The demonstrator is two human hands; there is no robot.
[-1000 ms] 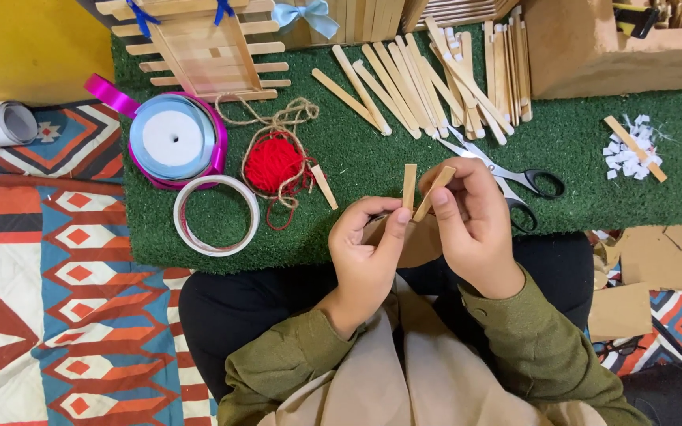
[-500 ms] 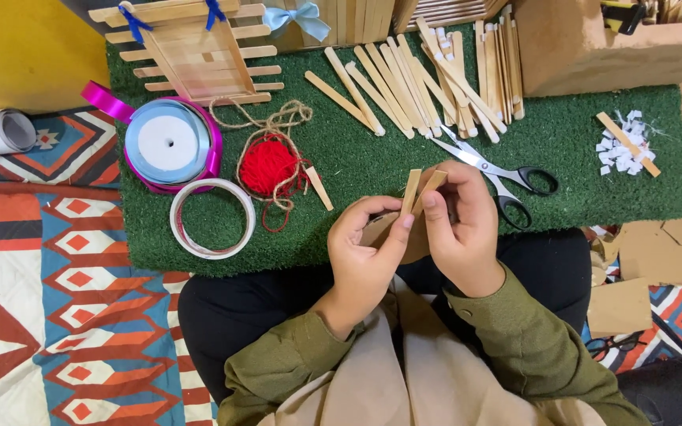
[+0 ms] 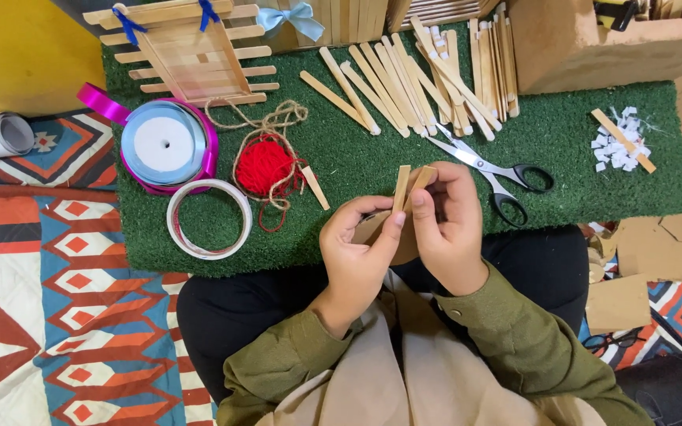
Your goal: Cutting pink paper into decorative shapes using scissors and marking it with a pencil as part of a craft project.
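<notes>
My left hand (image 3: 359, 252) and my right hand (image 3: 449, 222) meet over my lap at the near edge of a green turf mat (image 3: 357, 162). Together they pinch two short wooden craft sticks (image 3: 406, 185) that stand upright, fingertips pressed on them. A round brown cardboard piece (image 3: 372, 229) shows behind my left fingers. Black-handled scissors (image 3: 492, 171) lie just right of my right hand. A short stick piece (image 3: 315, 187) lies left of my hands.
On the mat: a red yarn ball (image 3: 264, 166) with twine, a ribbon spool (image 3: 165, 145), a tape ring (image 3: 209, 218), a stick frame (image 3: 189, 54), several loose sticks (image 3: 428, 75), white foam bits (image 3: 619, 142). A cardboard box (image 3: 593, 43) stands far right. A patterned rug (image 3: 49, 284) lies left.
Both hands have stayed over my lap. The two sticks were apart a second ago and now stand closer together between my fingertips.
</notes>
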